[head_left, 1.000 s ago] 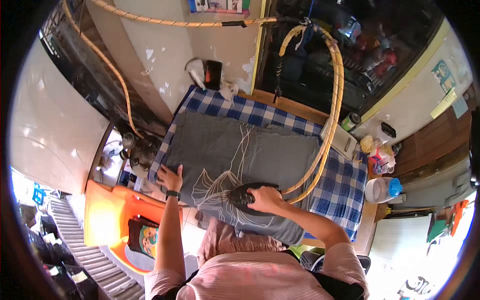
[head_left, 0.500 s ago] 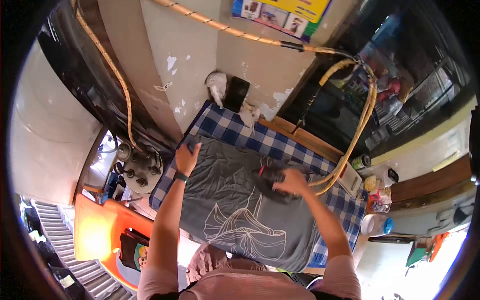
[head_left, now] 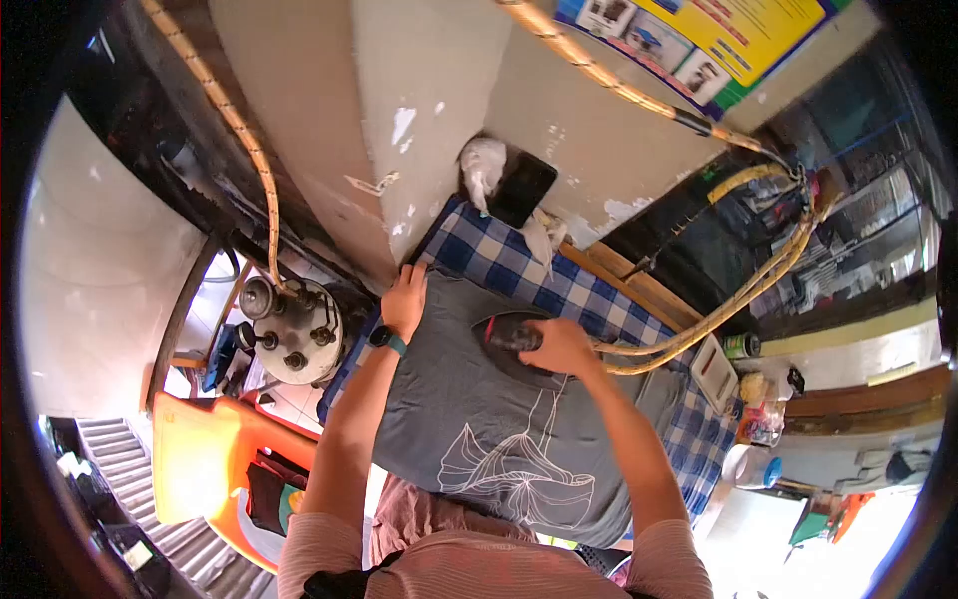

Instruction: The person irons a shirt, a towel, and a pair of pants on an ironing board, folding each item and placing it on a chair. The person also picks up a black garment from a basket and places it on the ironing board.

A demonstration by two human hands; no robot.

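A dark grey garment (head_left: 439,389) with a white line print lies spread over the blue-and-white checked cloth (head_left: 509,265). On its upper part rests a black steam iron (head_left: 509,334) with a pinkish-red detail. My right hand (head_left: 559,347) is wrapped round the iron's handle, and hoses run off from behind it to the right. My left hand (head_left: 404,301) lies at the garment's upper left corner, fingers stretched out and touching the cloth. A dark watch (head_left: 382,337) is on my left wrist. The iron's soleplate is hidden against the fabric.
A metal boiler tank (head_left: 294,329) with valves stands left of the table, beside an orange chair (head_left: 195,454). Striped hoses (head_left: 718,324) loop over the right side. A black flat object (head_left: 524,190) and white cloths are at the far corner; jars (head_left: 748,464) stand right.
My right hand has moved the iron up and left across the garment, where the wrinkles look smoother. My left hand has flattened onto the upper left corner. The camera view has shifted.
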